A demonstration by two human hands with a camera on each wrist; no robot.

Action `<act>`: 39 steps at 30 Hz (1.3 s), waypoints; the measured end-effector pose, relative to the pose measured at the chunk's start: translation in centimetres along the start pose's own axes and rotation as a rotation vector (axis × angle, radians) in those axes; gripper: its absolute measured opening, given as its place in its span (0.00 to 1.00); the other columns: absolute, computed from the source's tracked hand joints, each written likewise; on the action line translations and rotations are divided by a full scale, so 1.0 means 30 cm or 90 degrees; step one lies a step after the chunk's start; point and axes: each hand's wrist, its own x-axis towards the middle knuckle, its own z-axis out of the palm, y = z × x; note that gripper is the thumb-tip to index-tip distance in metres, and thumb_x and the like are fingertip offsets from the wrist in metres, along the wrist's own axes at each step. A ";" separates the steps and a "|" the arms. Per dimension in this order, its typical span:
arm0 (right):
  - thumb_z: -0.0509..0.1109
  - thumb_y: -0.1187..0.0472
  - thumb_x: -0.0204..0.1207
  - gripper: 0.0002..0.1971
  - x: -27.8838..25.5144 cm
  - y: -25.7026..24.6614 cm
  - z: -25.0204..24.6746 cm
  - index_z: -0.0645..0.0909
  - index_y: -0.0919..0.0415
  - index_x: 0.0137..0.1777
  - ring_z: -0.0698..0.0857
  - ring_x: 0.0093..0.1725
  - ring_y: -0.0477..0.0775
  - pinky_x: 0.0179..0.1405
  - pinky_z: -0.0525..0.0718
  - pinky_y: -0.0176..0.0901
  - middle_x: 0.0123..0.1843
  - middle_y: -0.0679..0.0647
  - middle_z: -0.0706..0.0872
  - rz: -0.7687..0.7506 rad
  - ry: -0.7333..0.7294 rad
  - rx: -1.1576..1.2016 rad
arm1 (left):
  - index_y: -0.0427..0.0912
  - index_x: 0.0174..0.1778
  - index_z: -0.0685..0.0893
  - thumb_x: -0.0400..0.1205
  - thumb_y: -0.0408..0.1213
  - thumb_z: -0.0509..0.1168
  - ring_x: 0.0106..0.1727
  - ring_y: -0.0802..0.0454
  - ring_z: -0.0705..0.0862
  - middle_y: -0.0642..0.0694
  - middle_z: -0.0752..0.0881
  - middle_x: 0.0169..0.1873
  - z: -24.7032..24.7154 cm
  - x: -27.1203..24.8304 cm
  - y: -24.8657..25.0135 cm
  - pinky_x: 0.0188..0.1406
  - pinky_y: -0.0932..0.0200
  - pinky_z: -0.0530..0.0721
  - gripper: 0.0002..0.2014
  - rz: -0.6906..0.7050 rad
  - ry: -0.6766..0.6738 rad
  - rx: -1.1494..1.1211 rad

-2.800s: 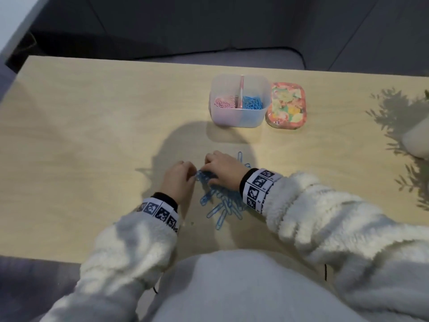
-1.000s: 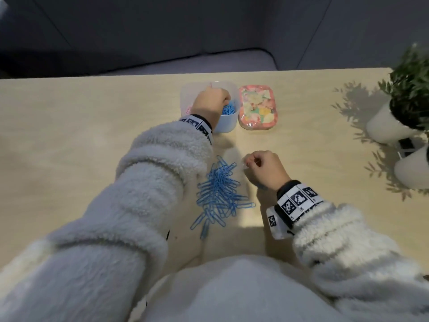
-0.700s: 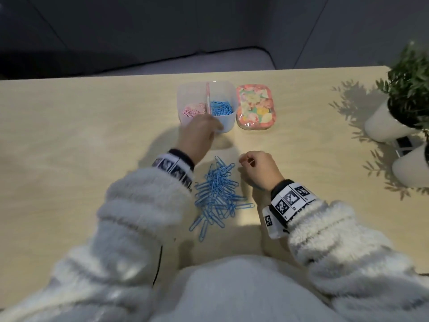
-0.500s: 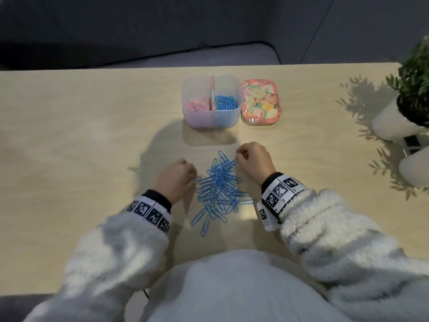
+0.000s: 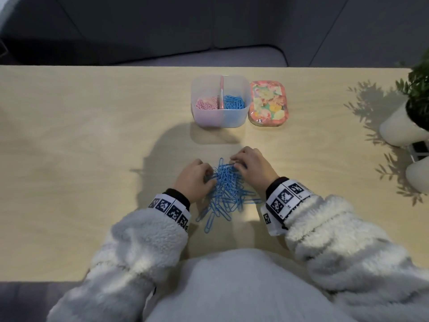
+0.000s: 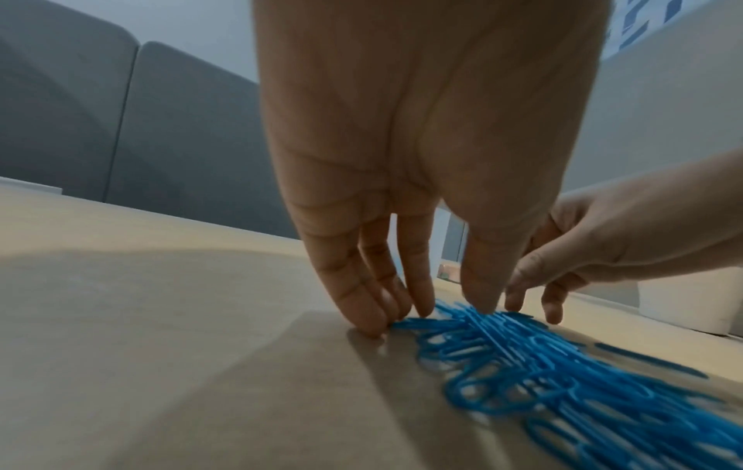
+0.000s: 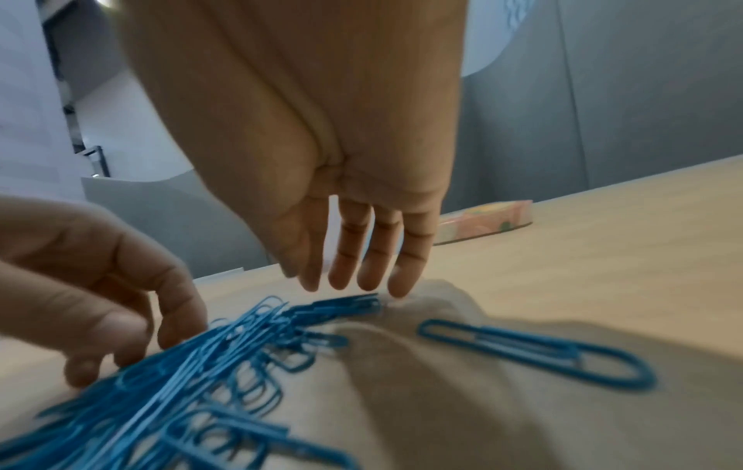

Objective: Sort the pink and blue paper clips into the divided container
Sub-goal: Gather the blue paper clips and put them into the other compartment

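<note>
Heap of blue wire paper clips [image 5: 226, 190] lies near the table's front edge, between both hands, long axis running front to back. Left hand [image 5: 193, 181] touches its left side with straight, slightly spread fingers [image 6: 418, 286], gripping nothing; right hand [image 5: 251, 165] likewise at its far right corner. Translucent divided plastic container [image 5: 220, 118] stands toward the far edge, apart.
</note>
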 end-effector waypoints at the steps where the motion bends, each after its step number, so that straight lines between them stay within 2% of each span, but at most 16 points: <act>1: 0.66 0.63 0.74 0.16 -0.002 0.008 -0.006 0.81 0.61 0.62 0.74 0.62 0.60 0.63 0.78 0.55 0.59 0.59 0.79 0.001 -0.012 -0.013 | 0.39 0.55 0.82 0.77 0.42 0.67 0.54 0.44 0.79 0.40 0.80 0.53 0.000 0.003 0.001 0.55 0.53 0.77 0.14 0.004 -0.004 0.018; 4: 0.69 0.62 0.67 0.19 -0.005 0.014 -0.014 0.80 0.60 0.60 0.73 0.61 0.58 0.60 0.78 0.53 0.58 0.57 0.77 -0.010 -0.060 -0.075 | 0.40 0.55 0.82 0.76 0.40 0.67 0.59 0.43 0.75 0.41 0.79 0.56 0.000 0.014 0.014 0.57 0.50 0.77 0.13 0.034 -0.016 0.095; 6: 0.72 0.61 0.66 0.19 -0.008 0.006 -0.012 0.81 0.59 0.59 0.74 0.59 0.56 0.57 0.79 0.50 0.57 0.54 0.77 -0.015 -0.051 -0.083 | 0.39 0.54 0.83 0.78 0.35 0.65 0.59 0.42 0.75 0.40 0.79 0.57 0.006 0.023 0.028 0.55 0.49 0.77 0.10 0.051 -0.021 0.110; 12: 0.67 0.62 0.75 0.10 -0.015 -0.013 0.000 0.84 0.61 0.54 0.78 0.57 0.58 0.52 0.79 0.53 0.52 0.58 0.83 -0.052 -0.060 -0.135 | 0.39 0.53 0.83 0.78 0.33 0.64 0.54 0.39 0.81 0.39 0.83 0.51 0.013 0.030 0.031 0.49 0.48 0.77 0.09 0.058 -0.037 0.109; 17: 0.69 0.67 0.72 0.05 -0.005 0.020 -0.025 0.83 0.67 0.46 0.81 0.50 0.62 0.48 0.76 0.48 0.48 0.63 0.85 -0.007 -0.015 -0.033 | 0.37 0.52 0.84 0.79 0.32 0.65 0.54 0.39 0.82 0.37 0.85 0.50 -0.001 0.025 -0.009 0.52 0.49 0.76 0.08 0.034 -0.024 0.056; 19: 0.70 0.67 0.71 0.04 0.009 0.025 -0.055 0.83 0.66 0.44 0.82 0.47 0.61 0.45 0.75 0.44 0.46 0.62 0.87 0.007 -0.007 -0.006 | 0.36 0.52 0.83 0.79 0.31 0.64 0.53 0.39 0.82 0.37 0.85 0.50 0.002 0.020 -0.018 0.52 0.49 0.77 0.08 0.037 -0.023 0.054; 21: 0.71 0.66 0.71 0.01 0.033 0.008 -0.103 0.83 0.61 0.39 0.80 0.42 0.57 0.42 0.71 0.40 0.42 0.59 0.86 0.008 0.008 0.027 | 0.37 0.52 0.83 0.79 0.31 0.64 0.53 0.39 0.82 0.38 0.85 0.50 0.001 0.017 -0.025 0.52 0.48 0.78 0.08 0.041 -0.016 0.059; 23: 0.72 0.66 0.71 0.12 0.066 -0.021 -0.166 0.75 0.53 0.30 0.77 0.39 0.53 0.39 0.70 0.40 0.38 0.56 0.83 -0.001 0.033 0.060 | 0.38 0.53 0.82 0.80 0.32 0.63 0.52 0.39 0.82 0.38 0.85 0.50 -0.003 0.020 -0.030 0.51 0.48 0.78 0.08 0.046 -0.007 0.067; 24: 0.72 0.67 0.72 0.14 0.088 -0.040 -0.200 0.73 0.53 0.30 0.77 0.39 0.53 0.37 0.70 0.40 0.36 0.55 0.81 -0.006 0.048 0.072 | 0.38 0.53 0.83 0.80 0.32 0.63 0.52 0.39 0.82 0.39 0.84 0.50 -0.005 0.023 -0.030 0.50 0.48 0.77 0.08 0.051 -0.004 0.070; 27: 0.71 0.67 0.72 0.08 0.166 -0.100 -0.288 0.75 0.59 0.36 0.76 0.40 0.52 0.37 0.69 0.38 0.37 0.54 0.80 -0.012 0.104 0.076 | 0.39 0.53 0.82 0.81 0.32 0.62 0.51 0.39 0.83 0.39 0.84 0.50 -0.019 0.034 -0.016 0.50 0.48 0.78 0.07 0.065 0.002 0.084; 29: 0.70 0.67 0.72 0.06 0.217 -0.127 -0.325 0.76 0.60 0.39 0.75 0.39 0.51 0.32 0.67 0.38 0.34 0.51 0.77 0.000 0.140 0.068 | 0.38 0.53 0.82 0.81 0.31 0.61 0.51 0.39 0.83 0.39 0.83 0.50 -0.033 0.046 0.000 0.50 0.47 0.79 0.08 0.084 0.014 0.091; 31: 0.70 0.68 0.72 0.03 0.266 -0.145 -0.345 0.78 0.63 0.41 0.75 0.37 0.50 0.31 0.68 0.34 0.33 0.50 0.76 0.020 0.161 0.073 | 0.37 0.53 0.82 0.82 0.31 0.61 0.51 0.39 0.82 0.38 0.83 0.50 -0.057 0.060 0.023 0.50 0.46 0.79 0.07 0.109 0.033 0.079; 32: 0.70 0.68 0.73 0.03 0.288 -0.153 -0.350 0.80 0.67 0.42 0.76 0.37 0.49 0.33 0.69 0.32 0.34 0.50 0.77 0.033 0.166 0.068 | 0.36 0.53 0.82 0.82 0.31 0.61 0.51 0.39 0.83 0.38 0.83 0.50 -0.073 0.069 0.034 0.50 0.47 0.79 0.07 0.120 0.045 0.066; 34: 0.71 0.67 0.72 0.09 0.334 -0.161 -0.352 0.82 0.74 0.47 0.77 0.40 0.51 0.38 0.71 0.35 0.39 0.55 0.80 0.047 0.171 0.061 | 0.34 0.52 0.82 0.82 0.30 0.61 0.51 0.39 0.83 0.37 0.84 0.51 -0.113 0.095 0.060 0.50 0.50 0.77 0.07 0.133 0.068 0.033; 37: 0.73 0.65 0.71 0.11 0.370 -0.166 -0.343 0.84 0.73 0.50 0.78 0.44 0.52 0.43 0.74 0.37 0.43 0.57 0.81 0.062 0.187 0.085 | 0.31 0.51 0.82 0.80 0.28 0.62 0.52 0.39 0.82 0.34 0.85 0.51 -0.181 0.151 0.113 0.49 0.55 0.74 0.07 0.160 0.122 -0.020; 39: 0.71 0.64 0.72 0.12 0.379 -0.154 -0.335 0.84 0.70 0.53 0.81 0.49 0.55 0.53 0.78 0.40 0.49 0.60 0.86 0.067 0.197 0.100 | 0.32 0.50 0.82 0.80 0.28 0.61 0.53 0.40 0.82 0.35 0.85 0.51 -0.220 0.205 0.145 0.48 0.61 0.71 0.07 0.157 0.180 -0.040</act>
